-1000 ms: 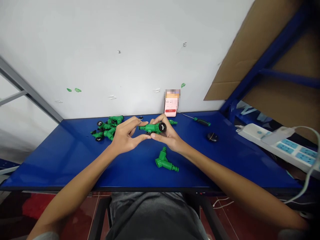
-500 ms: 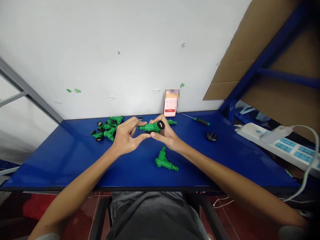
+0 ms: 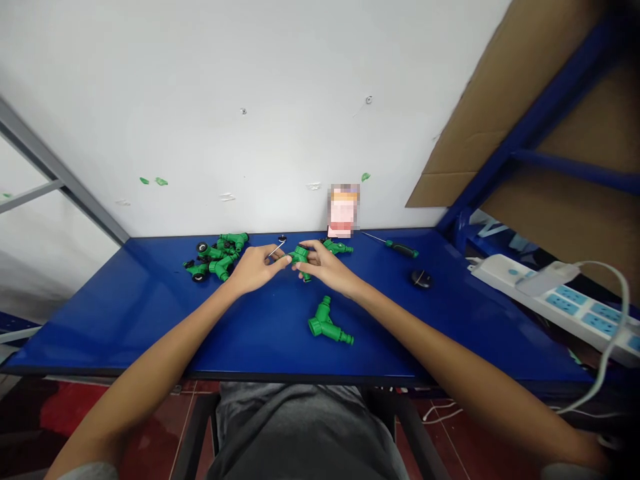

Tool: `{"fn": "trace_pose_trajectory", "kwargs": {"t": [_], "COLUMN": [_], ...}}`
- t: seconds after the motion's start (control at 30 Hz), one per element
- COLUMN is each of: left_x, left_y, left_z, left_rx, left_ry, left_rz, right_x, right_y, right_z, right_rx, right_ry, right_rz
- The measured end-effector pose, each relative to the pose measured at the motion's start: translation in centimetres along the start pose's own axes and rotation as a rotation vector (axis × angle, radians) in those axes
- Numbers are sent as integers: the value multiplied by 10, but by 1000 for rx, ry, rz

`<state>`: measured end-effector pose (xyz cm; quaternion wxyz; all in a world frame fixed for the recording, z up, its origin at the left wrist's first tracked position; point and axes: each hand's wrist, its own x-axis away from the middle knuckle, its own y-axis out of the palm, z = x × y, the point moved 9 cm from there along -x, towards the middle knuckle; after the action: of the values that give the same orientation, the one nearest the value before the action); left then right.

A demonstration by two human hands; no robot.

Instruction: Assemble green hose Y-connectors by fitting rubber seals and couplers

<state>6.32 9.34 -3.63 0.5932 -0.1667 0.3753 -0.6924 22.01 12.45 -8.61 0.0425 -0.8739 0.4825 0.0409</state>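
Head view: wide-collared green fitting [image 3: 301, 254], partly hidden; left fingers [image 3: 281, 263], right fingers [image 3: 314, 246] pinched onto it.

The table [image 3: 150, 327] spans the lower half of the frame, the wall [image 3: 280, 80] behind. Left of centre lies a pile [image 3: 220, 265]; mid-frame, a fitting [image 3: 301, 254] sits between left hand [image 3: 255, 269] and right hand [image 3: 329, 270]. A loose fitting [image 3: 327, 327] lies below; upper right of them, the phone [image 3: 343, 212], then the screwdriver [image 3: 401, 249]; far right, the power strip [image 3: 510, 275].
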Motion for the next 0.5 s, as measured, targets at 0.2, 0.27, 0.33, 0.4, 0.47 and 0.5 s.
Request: {"fn": "trace_pose_trajectory", "kwargs": {"t": [0.2, 0.27, 0.33, 0.4, 0.47, 0.5], "left_x": [1, 2, 3, 3, 3, 3], "left_y": [6, 10, 13, 14, 13, 12], "left_z": [-1, 1, 0, -3, -4, -4], "left_rx": [-185, -291, -378, -430, -449, -451], "left_ry": [18, 38, 32, 11, -6, -8], "left_rz": [-40, -59, -77, -96, -112, -121], "right_x": [-2, -1, 1, 4, 8, 9], "right_y": [-6, -3, -3, -3, 1, 4], "right_z": [9, 10, 7, -2, -11, -14], "right_rx": [82, 152, 324, 567, 763, 818], "right_ry": [-9, -3, -6, -46, -101, -120], "right_rz": [9, -24, -21, -1, -5, -20]}}
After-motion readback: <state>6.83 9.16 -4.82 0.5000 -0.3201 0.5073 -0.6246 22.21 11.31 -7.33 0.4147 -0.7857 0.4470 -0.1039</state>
